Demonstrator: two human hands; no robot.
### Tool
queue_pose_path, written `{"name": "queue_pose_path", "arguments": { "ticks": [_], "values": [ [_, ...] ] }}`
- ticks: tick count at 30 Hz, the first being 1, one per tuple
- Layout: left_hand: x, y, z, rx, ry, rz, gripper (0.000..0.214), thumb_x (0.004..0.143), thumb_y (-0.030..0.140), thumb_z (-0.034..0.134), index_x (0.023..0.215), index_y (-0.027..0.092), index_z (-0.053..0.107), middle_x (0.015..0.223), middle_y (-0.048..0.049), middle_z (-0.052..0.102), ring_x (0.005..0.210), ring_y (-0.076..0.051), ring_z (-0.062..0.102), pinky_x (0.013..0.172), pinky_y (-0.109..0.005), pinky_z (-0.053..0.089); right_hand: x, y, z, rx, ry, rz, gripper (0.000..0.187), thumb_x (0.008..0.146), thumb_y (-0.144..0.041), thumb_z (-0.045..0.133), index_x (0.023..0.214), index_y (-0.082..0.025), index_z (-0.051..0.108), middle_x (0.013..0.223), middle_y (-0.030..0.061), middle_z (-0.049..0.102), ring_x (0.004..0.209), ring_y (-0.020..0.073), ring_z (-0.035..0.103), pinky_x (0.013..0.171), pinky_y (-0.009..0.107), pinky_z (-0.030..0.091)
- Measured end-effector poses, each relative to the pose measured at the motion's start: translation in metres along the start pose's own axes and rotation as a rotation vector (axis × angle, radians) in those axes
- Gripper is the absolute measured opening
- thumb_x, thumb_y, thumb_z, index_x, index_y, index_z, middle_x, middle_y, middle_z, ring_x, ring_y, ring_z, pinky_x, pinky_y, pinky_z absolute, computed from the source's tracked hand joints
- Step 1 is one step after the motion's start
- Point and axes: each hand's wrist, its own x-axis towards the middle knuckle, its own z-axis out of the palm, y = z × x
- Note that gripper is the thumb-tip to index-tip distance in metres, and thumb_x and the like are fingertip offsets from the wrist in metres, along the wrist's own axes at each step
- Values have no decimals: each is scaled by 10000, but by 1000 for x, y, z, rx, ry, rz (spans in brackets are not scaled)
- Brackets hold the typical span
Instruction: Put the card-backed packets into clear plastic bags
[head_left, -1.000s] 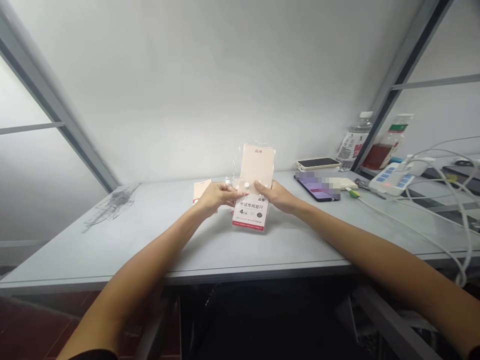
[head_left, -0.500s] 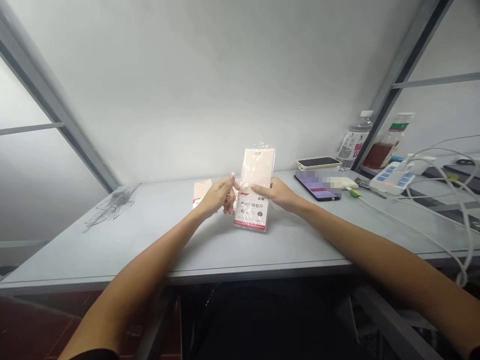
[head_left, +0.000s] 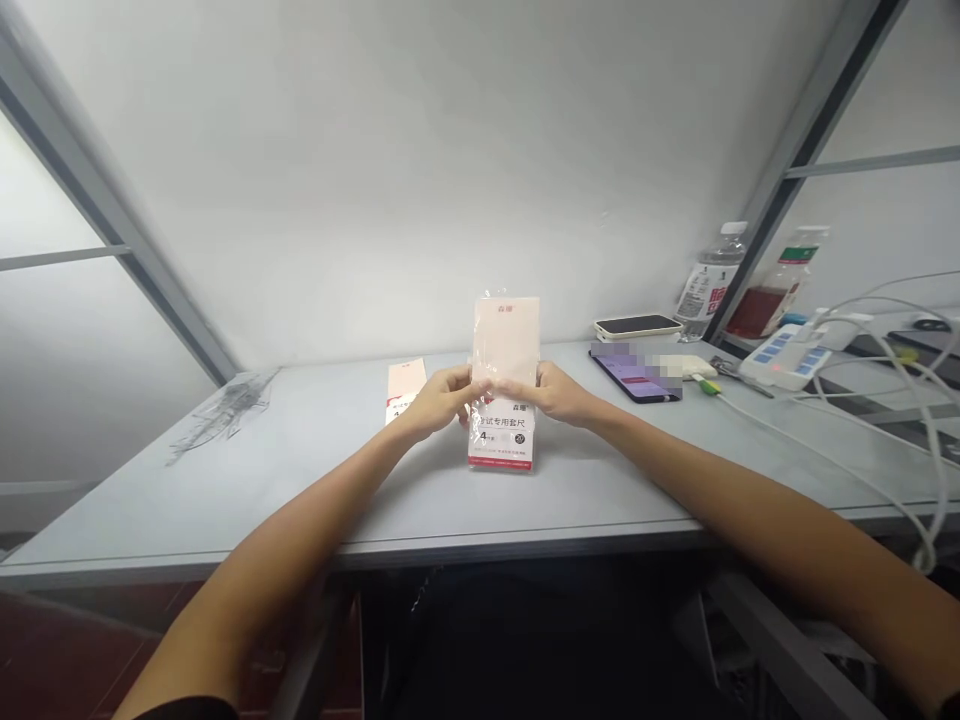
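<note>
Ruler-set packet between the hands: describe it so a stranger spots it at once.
At the middle of the pale grey table, a pale pink ruler-set packet in clear plastic, its white label red-edged, stands upright between the left hand and right hand. The similar packet to its left lies untouched.

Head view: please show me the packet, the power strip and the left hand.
Packet (head_left: 504, 340), head view, on the pale upper card.
Power strip (head_left: 784, 357), head view, on its white top.
Left hand (head_left: 442, 400), head view, on the back of the hand.
</note>
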Motion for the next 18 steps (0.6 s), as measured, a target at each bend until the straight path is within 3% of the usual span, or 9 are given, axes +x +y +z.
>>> {"name": "queue_pose_path", "arguments": {
  "ticks": [9, 18],
  "values": [
    [2, 1, -3, -138, 143, -7, 265, 697, 388, 633, 678, 135, 559, 635, 7, 551, 569, -87, 512, 520, -216, 366, 3, 6, -3, -70, -45, -10, 332, 788, -459, 562, 821, -137, 636, 731, 63, 684, 585, 146, 607, 533, 265, 479],
    [4, -5, -2, -122, 273, -41, 269, 689, 393, 612, 668, 141, 519, 608, 14, 508, 531, -82, 478, 489, -213, 366, 1, 2, 3, -46, -90, 17, 345, 766, -472, 585, 839, -135, 610, 646, 42, 666, 544, 146, 617, 530, 270, 492]
  ]
}}
